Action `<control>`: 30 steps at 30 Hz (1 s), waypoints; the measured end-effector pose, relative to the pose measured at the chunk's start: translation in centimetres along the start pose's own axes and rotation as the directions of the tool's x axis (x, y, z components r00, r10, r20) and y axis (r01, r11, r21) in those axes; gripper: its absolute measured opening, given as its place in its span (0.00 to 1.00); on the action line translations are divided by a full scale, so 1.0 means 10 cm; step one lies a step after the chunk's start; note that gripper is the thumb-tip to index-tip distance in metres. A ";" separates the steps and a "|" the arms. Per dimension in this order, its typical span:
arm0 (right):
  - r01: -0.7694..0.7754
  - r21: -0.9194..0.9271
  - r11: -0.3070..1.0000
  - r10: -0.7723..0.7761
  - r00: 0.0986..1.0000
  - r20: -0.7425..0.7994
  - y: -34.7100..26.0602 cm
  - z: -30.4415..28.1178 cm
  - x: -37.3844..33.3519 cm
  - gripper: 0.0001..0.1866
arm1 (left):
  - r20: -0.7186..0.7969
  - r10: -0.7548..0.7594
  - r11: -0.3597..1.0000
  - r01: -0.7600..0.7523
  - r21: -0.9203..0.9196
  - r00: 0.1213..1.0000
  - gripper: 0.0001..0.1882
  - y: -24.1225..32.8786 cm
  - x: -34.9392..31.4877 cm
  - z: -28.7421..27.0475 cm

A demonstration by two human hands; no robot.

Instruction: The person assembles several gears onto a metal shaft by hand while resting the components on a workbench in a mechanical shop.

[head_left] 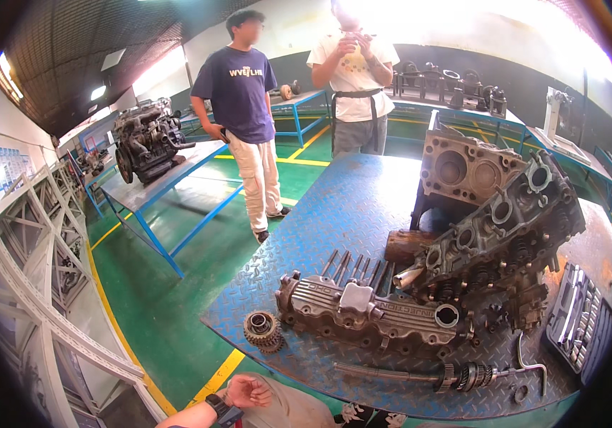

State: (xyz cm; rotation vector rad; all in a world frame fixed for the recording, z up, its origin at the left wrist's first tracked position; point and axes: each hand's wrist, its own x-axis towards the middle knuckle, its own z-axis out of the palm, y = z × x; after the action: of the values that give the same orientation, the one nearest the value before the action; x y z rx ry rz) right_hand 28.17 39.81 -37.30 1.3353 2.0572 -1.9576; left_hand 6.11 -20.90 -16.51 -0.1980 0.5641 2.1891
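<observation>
My left hand, with a dark watch on its wrist, rests by my beige trousers at the lower edge. Its fingers curl loosely and nothing shows in them. My right hand is out of the picture. Nearest on the blue tread-plate table stands a stack of gears at the corner. Beside it lies a ribbed metal valve cover, with several long bolts behind. Along the near edge lie a gear shaft, a bent metal rod and a small ring.
A cylinder head leans tilted near an engine block and a wooden block. An open socket set case lies right. Two people stand beyond; another engine sits on a bench. Metal railing runs along the left.
</observation>
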 end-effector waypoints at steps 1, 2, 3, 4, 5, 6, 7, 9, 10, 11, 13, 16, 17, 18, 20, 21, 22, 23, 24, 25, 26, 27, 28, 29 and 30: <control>0.000 0.000 1.000 0.000 1.000 0.001 0.00 0.00 0.00 0.23 | -0.003 0.002 1.000 -0.002 -0.002 1.000 0.26 0.00 0.00 0.00; 0.000 0.000 1.000 0.000 1.000 0.001 0.00 0.00 -0.01 0.23 | 0.001 0.001 1.000 -0.001 -0.001 1.000 0.26 0.00 0.00 -0.01; -0.005 -0.002 1.000 0.005 1.000 0.007 -0.01 0.02 0.01 0.23 | 0.008 -0.006 1.000 0.006 -0.005 1.000 0.26 0.01 0.00 -0.02; -0.009 -0.003 1.000 0.009 1.000 0.013 -0.01 0.03 0.02 0.23 | 0.016 -0.012 1.000 0.013 -0.009 1.000 0.26 0.02 0.01 -0.03; -0.013 -0.004 1.000 0.013 1.000 0.018 -0.02 0.05 0.04 0.23 | 0.014 -0.012 1.000 0.012 -0.008 1.000 0.26 0.02 0.01 -0.04; -0.017 -0.005 1.000 0.017 1.000 0.023 -0.02 0.06 0.04 0.22 | 0.013 -0.019 1.000 0.019 -0.019 1.000 0.25 0.02 0.01 -0.05; -0.021 -0.006 1.000 0.021 0.999 0.028 -0.03 0.07 0.05 0.22 | 0.012 -0.025 0.999 0.025 -0.030 1.000 0.25 0.02 0.01 -0.05; -0.027 -0.007 1.000 0.028 0.999 0.038 -0.03 0.10 0.07 0.22 | 0.009 -0.015 1.000 0.015 -0.022 1.000 0.25 0.02 0.01 -0.04; -0.030 -0.008 1.000 0.031 0.999 0.043 -0.03 0.11 0.07 0.22 | 0.007 -0.005 1.000 0.005 -0.014 1.000 0.25 0.02 0.01 -0.03; -0.034 -0.009 0.999 0.034 0.998 0.047 -0.04 0.12 0.08 0.22 | 0.007 -0.005 1.000 0.005 -0.014 1.000 0.25 0.02 0.02 -0.03; -0.040 -0.011 0.999 0.040 0.998 0.057 -0.04 0.13 0.10 0.21 | 0.016 -0.013 1.000 0.013 -0.015 1.000 0.24 0.01 0.02 -0.03; -0.051 -0.016 0.999 0.052 0.996 0.072 -0.05 0.15 0.11 0.21 | 0.041 -0.038 0.999 0.038 0.002 0.998 0.24 0.00 0.01 -0.10; -0.054 -0.018 0.998 0.055 0.996 0.076 -0.05 0.15 0.11 0.21 | 0.041 -0.038 0.999 0.038 0.001 0.998 0.24 0.00 0.01 -0.12; -0.058 -0.018 0.998 0.059 0.995 0.077 -0.05 0.15 0.11 0.21 | 0.050 -0.033 0.999 0.033 -0.007 0.998 0.25 0.01 0.03 -0.15; -0.064 -0.018 0.998 0.065 0.995 0.079 -0.05 0.15 0.10 0.20 | 0.068 0.010 0.999 -0.008 -0.042 0.998 0.25 -0.02 0.03 -0.21; -0.060 -0.013 0.998 0.060 0.996 0.073 -0.09 0.15 0.16 0.20 | 0.080 0.005 0.999 -0.002 -0.038 0.997 0.25 0.01 0.07 -0.21; -0.058 -0.010 0.998 0.058 0.996 0.066 -0.11 0.12 0.19 0.20 | 0.064 -0.039 0.999 0.041 -0.026 0.997 0.25 0.02 0.05 -0.18; -0.056 -0.007 0.998 0.056 0.997 0.059 -0.14 0.09 0.23 0.20 | 0.048 -0.083 0.996 0.084 -0.014 0.995 0.25 0.02 0.04 -0.17; -0.057 -0.005 0.998 0.057 0.997 0.059 -0.15 0.10 0.24 0.20 | 0.072 -0.074 0.997 0.076 -0.013 0.995 0.25 0.02 0.01 -0.17; -0.058 -0.002 0.998 0.058 0.997 0.059 -0.16 0.10 0.25 0.20 | 0.076 -0.078 0.997 0.079 -0.010 0.994 0.25 0.02 0.00 -0.21; -0.058 -0.001 0.998 0.058 0.996 0.060 -0.17 0.11 0.26 0.20 | 0.071 -0.056 0.998 0.057 -0.007 0.996 0.25 0.00 0.00 -0.25; -0.060 0.001 0.998 0.059 0.996 0.062 -0.18 0.12 0.27 0.19 | 0.066 -0.035 0.999 0.035 -0.004 0.997 0.25 0.01 0.00 -0.27; -0.061 0.002 0.998 0.061 0.996 0.065 -0.19 0.14 0.28 0.19 | 0.068 -0.035 0.999 0.036 -0.002 0.997 0.25 0.02 0.01 -0.26; -0.062 0.002 0.998 0.062 0.996 0.069 -0.20 0.16 0.29 0.19 | 0.056 -0.037 0.999 0.038 -0.014 0.998 0.25 0.02 0.01 -0.24; -0.063 0.001 0.998 0.063 0.995 0.071 -0.22 0.15 0.31 0.19 | 0.045 -0.039 0.999 0.041 -0.027 0.998 0.25 0.01 0.02 -0.23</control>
State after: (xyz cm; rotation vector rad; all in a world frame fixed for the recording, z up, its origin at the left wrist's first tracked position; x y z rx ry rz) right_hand 24.17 40.59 -37.54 1.2942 1.9568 -1.9540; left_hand 5.82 -21.84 -18.56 -0.1737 0.5004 2.1582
